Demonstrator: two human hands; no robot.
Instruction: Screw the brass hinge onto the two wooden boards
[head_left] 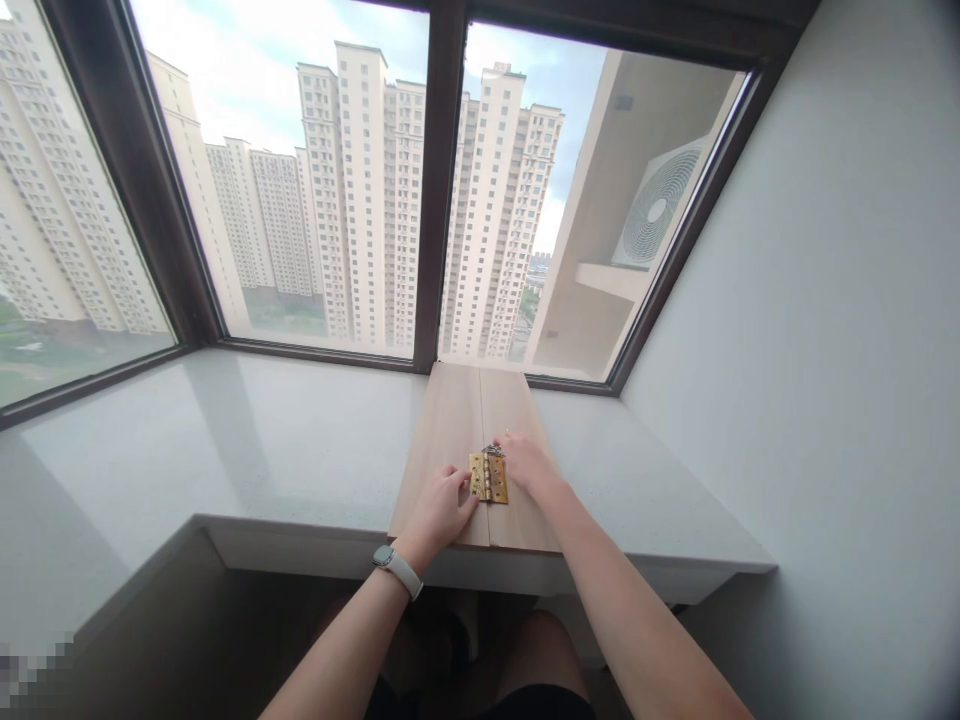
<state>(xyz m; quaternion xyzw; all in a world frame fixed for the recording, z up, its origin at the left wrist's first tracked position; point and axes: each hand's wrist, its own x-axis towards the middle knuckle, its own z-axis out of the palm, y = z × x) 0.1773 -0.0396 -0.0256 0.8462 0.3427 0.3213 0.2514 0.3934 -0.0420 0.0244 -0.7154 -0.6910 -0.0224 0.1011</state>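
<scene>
Two wooden boards [450, 420] lie side by side on a white windowsill, their seam running away from me. A brass hinge [488, 478] sits across the seam near the front edge. My left hand [439, 508] rests on the left board, its curled fingertips touching the hinge's left leaf. My right hand [527, 463] is on the right board, fingers pinched beside a small pile of dark screws [492, 450] at the hinge's top. What the right fingers hold is too small to make out. A watch is on my left wrist.
The white sill [262, 440] spreads wide to the left and narrower to the right, ending at a white wall [810, 350]. Dark-framed windows [439, 200] stand behind the boards. My knees show below the sill's front edge.
</scene>
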